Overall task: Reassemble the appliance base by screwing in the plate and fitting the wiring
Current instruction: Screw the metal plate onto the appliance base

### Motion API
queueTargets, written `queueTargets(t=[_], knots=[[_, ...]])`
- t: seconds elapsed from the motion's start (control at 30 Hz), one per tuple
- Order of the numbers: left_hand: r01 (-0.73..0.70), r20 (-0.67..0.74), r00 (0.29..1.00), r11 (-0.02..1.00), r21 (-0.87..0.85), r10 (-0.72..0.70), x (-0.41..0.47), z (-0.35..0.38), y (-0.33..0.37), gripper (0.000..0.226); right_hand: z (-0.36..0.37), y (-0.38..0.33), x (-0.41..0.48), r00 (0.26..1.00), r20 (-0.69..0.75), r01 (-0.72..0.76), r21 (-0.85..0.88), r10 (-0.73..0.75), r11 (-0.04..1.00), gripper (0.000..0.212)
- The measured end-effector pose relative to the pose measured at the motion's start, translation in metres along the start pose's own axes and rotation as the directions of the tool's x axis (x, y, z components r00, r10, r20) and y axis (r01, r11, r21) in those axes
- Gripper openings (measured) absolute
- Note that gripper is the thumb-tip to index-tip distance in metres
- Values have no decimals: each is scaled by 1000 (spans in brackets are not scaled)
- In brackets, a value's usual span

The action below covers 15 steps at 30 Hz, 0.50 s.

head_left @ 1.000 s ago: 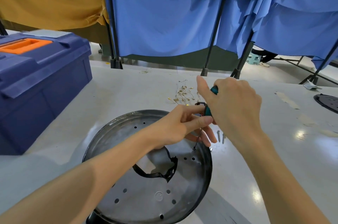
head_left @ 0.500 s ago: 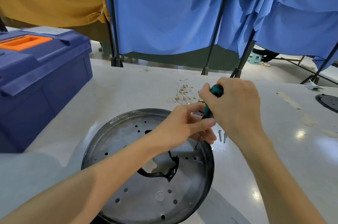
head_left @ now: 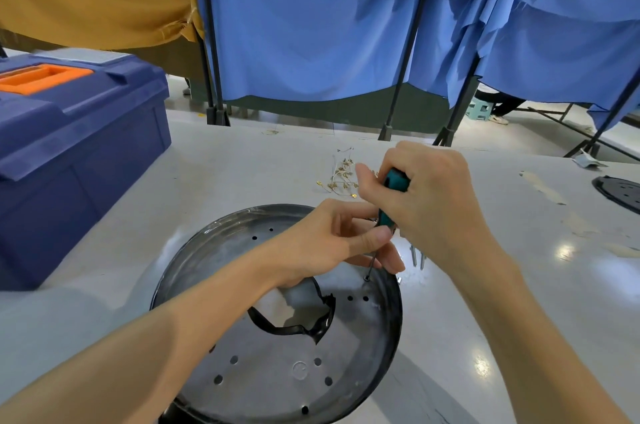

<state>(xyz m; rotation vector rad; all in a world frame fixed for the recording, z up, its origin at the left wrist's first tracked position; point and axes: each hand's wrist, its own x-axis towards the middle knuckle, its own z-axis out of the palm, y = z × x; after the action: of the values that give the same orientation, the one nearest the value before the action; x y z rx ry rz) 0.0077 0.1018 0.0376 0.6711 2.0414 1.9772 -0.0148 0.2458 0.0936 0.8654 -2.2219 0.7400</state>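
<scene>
The plate [head_left: 277, 358] lies on the worktop [head_left: 242, 174], a screw [head_left: 367, 279] at its far right edge. There the fingers [head_left: 370, 238] of the left hand [head_left: 329, 243] pinch the screwdriver [head_left: 397, 181] shaft and the right hand [head_left: 436, 205] grips the handle; keep it upright, pressing down. Wiring [head_left: 341, 178] lies beyond the plate.

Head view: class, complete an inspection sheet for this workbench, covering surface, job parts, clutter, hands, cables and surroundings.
Surface: pale glossy table, with tape scraps at the right.
Job's things: round perforated plate with a jagged centre opening; screwdriver tip at a hole near the rim.
Clutter: loose screws beside the plate; blue toolbox, lid closed; black disc at far right.
Hands: right hand grips the screwdriver handle; left hand pinches its shaft.
Cables: thin wiring with gold terminals lies loose behind the hands.
Surroundings: blue curtains on black stands.
</scene>
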Motion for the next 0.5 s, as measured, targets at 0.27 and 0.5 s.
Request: queueTargets(t=[0.27, 0.5], knots=[[-40, -119, 992, 998, -57, 33, 6, 8, -1, 18, 11, -14, -3, 959, -102, -283, -300, 264, 911, 62], [33, -84, 996, 999, -25, -35, 7, 8, 4, 15, -24, 4, 1, 984, 163, -86, 92, 70, 992, 16]])
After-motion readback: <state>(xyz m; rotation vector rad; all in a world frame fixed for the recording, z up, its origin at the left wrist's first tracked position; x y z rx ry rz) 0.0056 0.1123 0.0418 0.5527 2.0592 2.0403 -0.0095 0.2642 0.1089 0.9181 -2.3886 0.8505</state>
